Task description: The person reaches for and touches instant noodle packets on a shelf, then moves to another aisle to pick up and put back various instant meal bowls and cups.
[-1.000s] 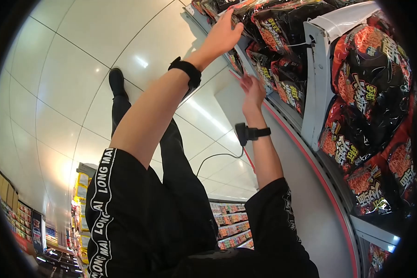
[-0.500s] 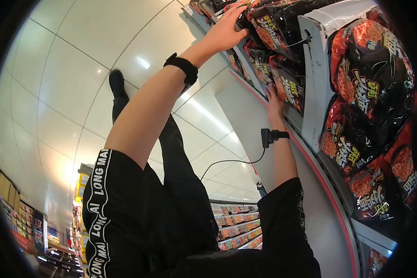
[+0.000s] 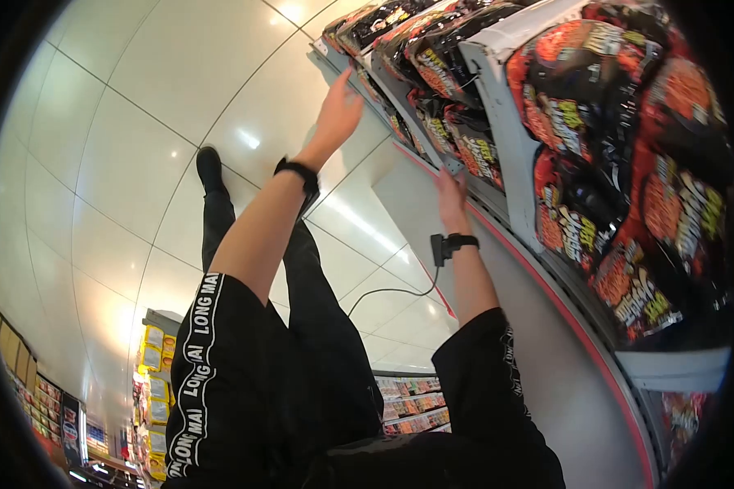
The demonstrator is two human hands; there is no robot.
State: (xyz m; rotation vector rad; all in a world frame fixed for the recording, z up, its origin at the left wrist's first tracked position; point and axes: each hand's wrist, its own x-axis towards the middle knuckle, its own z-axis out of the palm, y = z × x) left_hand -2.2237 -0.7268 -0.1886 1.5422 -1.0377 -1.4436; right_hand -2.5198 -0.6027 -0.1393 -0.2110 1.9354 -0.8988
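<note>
1. While both arms reach toward the shelf (image 3: 497,114) in the head view, the work looks like straightening the black-and-red noodle packets (image 3: 465,151) that lie stacked on its tiers, to the right of the arms.
2. Left hand (image 3: 338,114): fingers spread and empty, just off the upper tier's front edge, apparently touching nothing.
3. Right hand (image 3: 451,194): fingers extended flat, gripping nothing, fingertips against the lower tier's edge just below the packets; a wrist device (image 3: 444,244) trails a cable.
4. Next move, judged: either hand must close on a packet front and push it in squarely.
</note>
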